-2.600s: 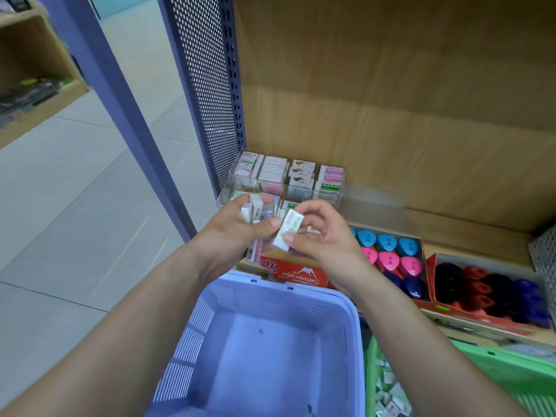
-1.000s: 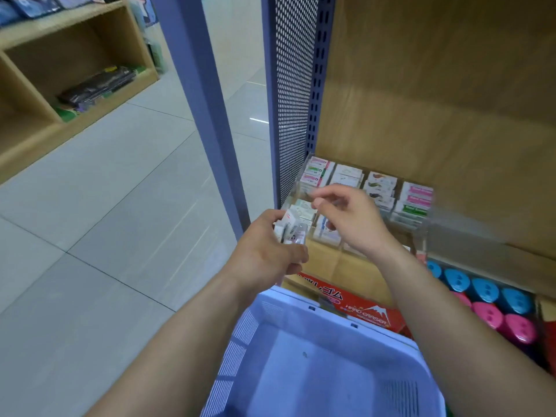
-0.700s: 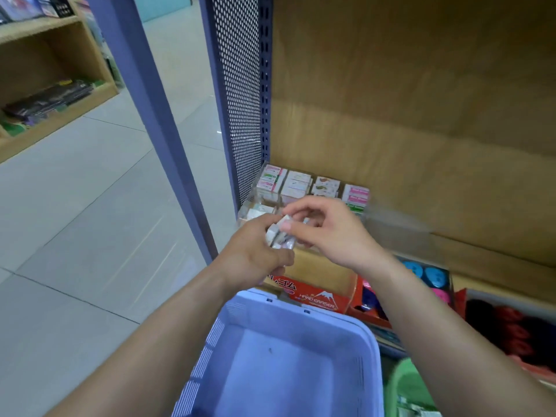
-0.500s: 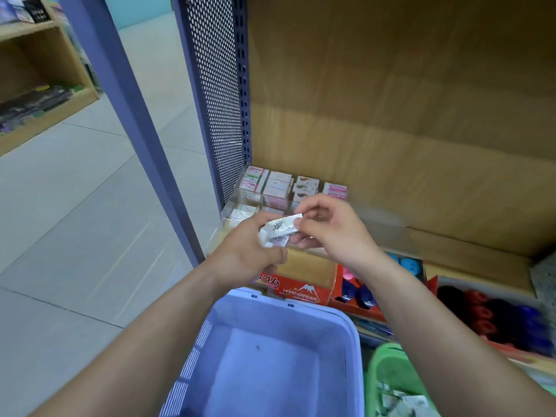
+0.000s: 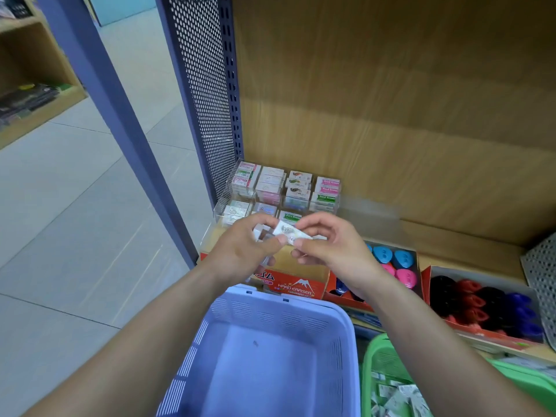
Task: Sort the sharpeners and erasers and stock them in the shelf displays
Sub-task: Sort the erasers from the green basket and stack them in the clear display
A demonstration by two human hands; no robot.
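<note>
My left hand point(image 5: 240, 251) grips a small bunch of wrapped erasers point(image 5: 259, 233) in front of the shelf. My right hand point(image 5: 328, 248) pinches one white wrapped eraser point(image 5: 288, 233) between thumb and fingertips, its left end touching my left thumb. Behind the hands a clear tiered display point(image 5: 282, 191) holds rows of boxed erasers. An orange "Hard Eraser" carton point(image 5: 293, 285) sits below the hands. To the right a box of blue and pink sharpeners point(image 5: 397, 263) and a box of dark, red and blue sharpeners point(image 5: 481, 305) rest on the shelf.
A lilac plastic basket point(image 5: 270, 314) stands below my forearms, its inside bare. A green basket point(image 5: 379, 356) with loose wrapped items sits at the lower right. A perforated blue side panel point(image 5: 204, 94) and a blue post point(image 5: 99, 85) bound the shelf on the left.
My right hand came back from the display to my left hand and drew one eraser out of the bunch. The view swung slightly right.
</note>
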